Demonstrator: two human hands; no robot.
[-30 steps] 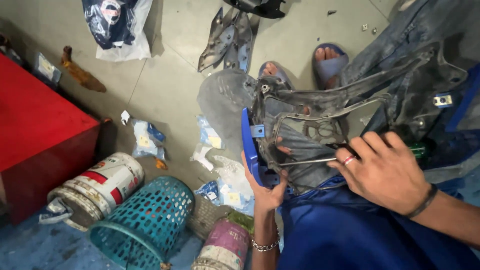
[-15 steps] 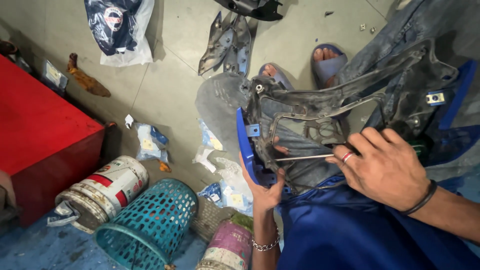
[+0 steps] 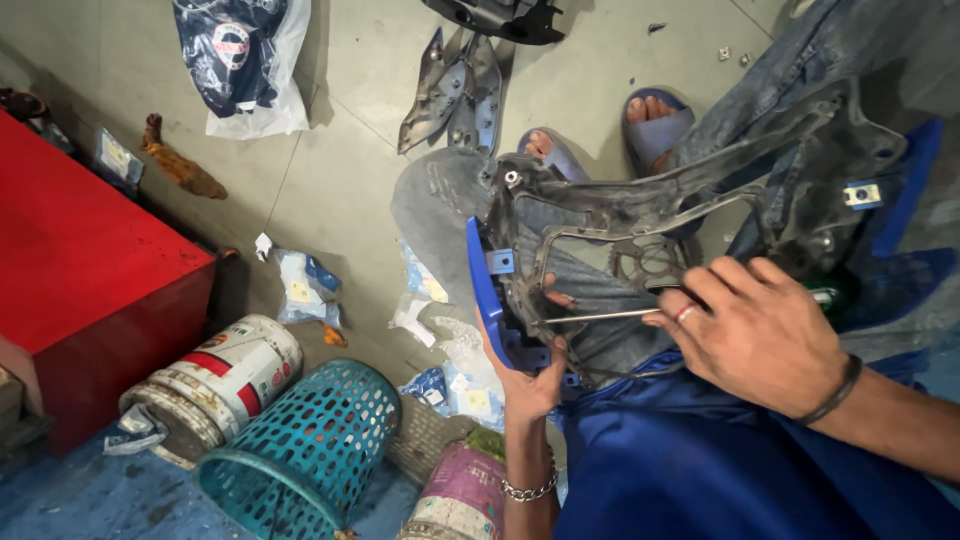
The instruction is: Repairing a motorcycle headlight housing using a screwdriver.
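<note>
A large dark plastic scooter body panel (image 3: 640,205) with a blue outer edge (image 3: 485,290) rests across my lap, inner side up. My left hand (image 3: 530,375) grips the panel's blue lower corner from below, a chain bracelet on the wrist. My right hand (image 3: 760,335) is closed around a screwdriver with a green handle (image 3: 825,295). Its thin metal shaft (image 3: 600,316) points left into the panel's inner frame. A ring sits on one finger and a dark band on the wrist.
A red cabinet (image 3: 90,290) stands at left. A paint can (image 3: 225,375), a teal mesh basket (image 3: 310,450) and a pink-labelled can (image 3: 465,495) lie nearby. Small parts packets (image 3: 305,290), a plastic bag (image 3: 240,60) and grey panels (image 3: 455,90) litter the floor. Sandalled feet (image 3: 655,120) are ahead.
The view has shifted slightly. Both hands keep their grips, and the screwdriver stays pointed into the panel with little visible movement.
</note>
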